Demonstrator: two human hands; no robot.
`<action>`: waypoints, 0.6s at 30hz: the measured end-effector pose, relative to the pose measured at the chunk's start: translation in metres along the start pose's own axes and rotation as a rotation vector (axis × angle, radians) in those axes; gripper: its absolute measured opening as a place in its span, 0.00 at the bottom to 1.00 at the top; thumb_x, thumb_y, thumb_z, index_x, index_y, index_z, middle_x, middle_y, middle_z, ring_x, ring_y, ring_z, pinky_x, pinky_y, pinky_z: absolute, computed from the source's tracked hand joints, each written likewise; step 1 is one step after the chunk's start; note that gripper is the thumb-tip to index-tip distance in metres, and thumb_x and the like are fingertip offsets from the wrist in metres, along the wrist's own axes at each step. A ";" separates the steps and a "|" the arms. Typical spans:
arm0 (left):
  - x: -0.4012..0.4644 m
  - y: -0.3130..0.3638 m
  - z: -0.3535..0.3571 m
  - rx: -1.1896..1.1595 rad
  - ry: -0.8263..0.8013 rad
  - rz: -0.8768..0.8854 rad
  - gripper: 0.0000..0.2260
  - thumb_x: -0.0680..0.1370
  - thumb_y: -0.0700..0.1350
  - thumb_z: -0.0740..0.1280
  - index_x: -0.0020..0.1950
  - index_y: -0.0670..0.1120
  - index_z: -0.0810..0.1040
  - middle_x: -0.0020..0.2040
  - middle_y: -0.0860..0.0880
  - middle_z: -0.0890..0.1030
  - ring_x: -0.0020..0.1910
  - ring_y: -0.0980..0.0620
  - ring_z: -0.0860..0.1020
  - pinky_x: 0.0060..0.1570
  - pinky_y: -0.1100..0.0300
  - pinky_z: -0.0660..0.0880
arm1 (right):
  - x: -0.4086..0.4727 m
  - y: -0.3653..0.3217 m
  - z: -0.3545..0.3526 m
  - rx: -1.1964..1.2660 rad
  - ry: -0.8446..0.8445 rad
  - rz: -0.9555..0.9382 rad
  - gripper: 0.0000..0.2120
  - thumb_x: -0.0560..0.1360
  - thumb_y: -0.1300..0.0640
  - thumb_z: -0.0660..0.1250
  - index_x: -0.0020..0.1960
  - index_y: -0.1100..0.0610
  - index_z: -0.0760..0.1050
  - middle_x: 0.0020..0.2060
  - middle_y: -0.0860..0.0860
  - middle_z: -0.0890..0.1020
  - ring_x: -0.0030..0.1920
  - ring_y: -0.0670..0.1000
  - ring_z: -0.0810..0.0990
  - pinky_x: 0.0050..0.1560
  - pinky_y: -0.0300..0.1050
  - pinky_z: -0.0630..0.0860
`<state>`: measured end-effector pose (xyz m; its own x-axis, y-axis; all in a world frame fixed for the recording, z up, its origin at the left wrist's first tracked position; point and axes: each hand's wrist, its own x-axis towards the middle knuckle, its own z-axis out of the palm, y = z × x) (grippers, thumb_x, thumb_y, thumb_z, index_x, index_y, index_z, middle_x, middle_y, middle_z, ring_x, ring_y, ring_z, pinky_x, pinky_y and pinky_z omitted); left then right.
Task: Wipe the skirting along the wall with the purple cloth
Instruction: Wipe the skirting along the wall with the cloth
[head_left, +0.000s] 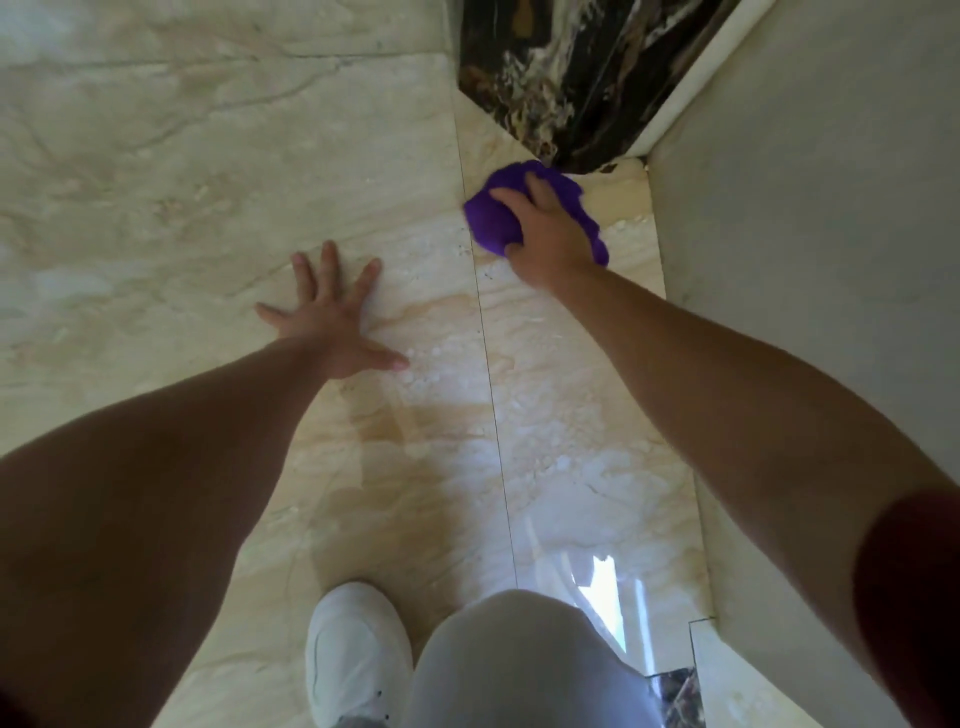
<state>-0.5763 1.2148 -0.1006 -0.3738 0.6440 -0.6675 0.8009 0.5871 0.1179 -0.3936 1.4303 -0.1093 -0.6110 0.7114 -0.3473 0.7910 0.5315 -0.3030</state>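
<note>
Right hand: the right hand (548, 234) presses down on the purple cloth (496, 221), fingers curled over the bunched fabric.
Purple cloth: at about 1 o'clock in the view, on the beige marble floor (218, 171), just beside the dark veined strip (566, 78) at 12 o'clock.
Left hand: the left hand (332, 322) lies flat on the floor, fingers spread wide, holding nothing.
Wall: the pale wall (810, 171) runs along 3 o'clock.
Lower edge: a white shoe (356, 654) and a grey-clad knee (519, 670) at 6 o'clock.
</note>
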 end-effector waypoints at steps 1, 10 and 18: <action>0.001 0.000 0.001 -0.002 0.001 0.001 0.59 0.59 0.74 0.72 0.77 0.66 0.34 0.78 0.51 0.27 0.77 0.42 0.28 0.64 0.18 0.49 | 0.011 -0.010 0.000 0.000 -0.008 -0.022 0.35 0.78 0.57 0.66 0.79 0.43 0.55 0.82 0.54 0.48 0.81 0.59 0.53 0.75 0.58 0.66; 0.012 -0.007 0.014 0.005 0.053 0.023 0.60 0.58 0.75 0.71 0.76 0.66 0.34 0.78 0.49 0.27 0.76 0.40 0.27 0.62 0.17 0.48 | 0.111 -0.065 -0.023 0.014 -0.069 -0.111 0.36 0.76 0.56 0.68 0.79 0.42 0.57 0.82 0.53 0.49 0.81 0.57 0.52 0.76 0.54 0.62; 0.011 -0.004 0.013 -0.013 0.057 0.028 0.59 0.59 0.73 0.72 0.76 0.66 0.35 0.78 0.50 0.26 0.76 0.40 0.27 0.61 0.16 0.47 | 0.100 -0.070 -0.023 -0.046 -0.043 -0.087 0.35 0.75 0.51 0.68 0.78 0.41 0.58 0.82 0.53 0.52 0.80 0.58 0.53 0.74 0.59 0.66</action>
<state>-0.5777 1.2127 -0.1176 -0.3774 0.6870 -0.6210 0.8057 0.5742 0.1456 -0.5091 1.4746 -0.1026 -0.6771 0.6418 -0.3599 0.7352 0.6113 -0.2931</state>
